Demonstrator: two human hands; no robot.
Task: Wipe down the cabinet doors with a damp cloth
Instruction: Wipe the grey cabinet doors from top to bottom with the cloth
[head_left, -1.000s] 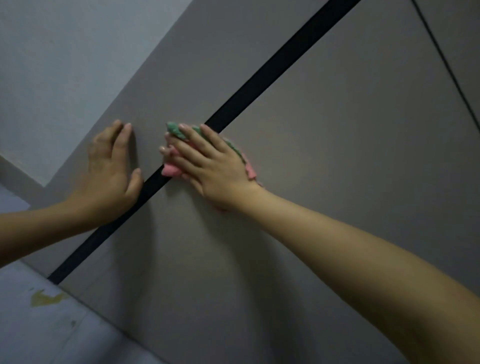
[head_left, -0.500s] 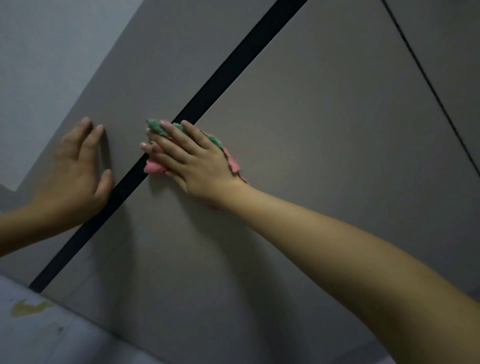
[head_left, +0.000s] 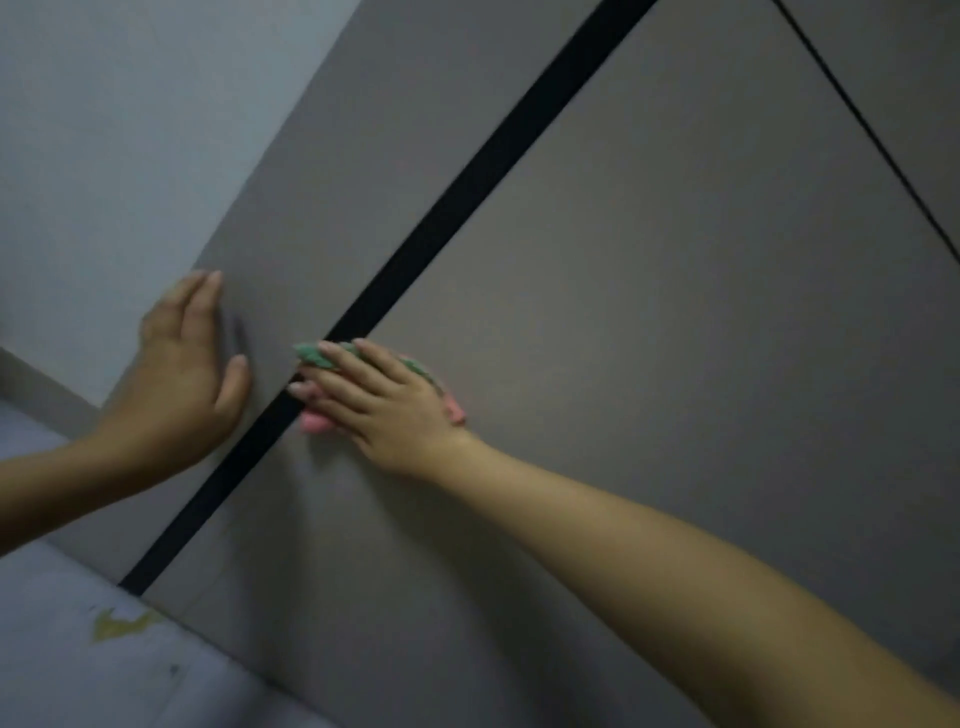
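R hand (head_left: 395, 410) presses green-and-pink damp cloth (head_left: 311, 354) flat w/ straight fingers (head_left: 332, 359) on grey matte cabinet door (head_left: 649, 312), just beside long black gap strip (head_left: 467, 187) running diagonally; L hand (head_left: 182, 364), fingers straight, braces neighbouring door (head_left: 322, 208) across strip.

Cloth (head_left: 311, 354) on right door (head_left: 649, 322), beside gap (head_left: 467, 187).

Dim indoor light. A pale bluish-grey wall (head_left: 119, 135) fills the upper left. Below lies a grey floor (head_left: 62, 670) with a yellowish stain (head_left: 122, 623) near its edge
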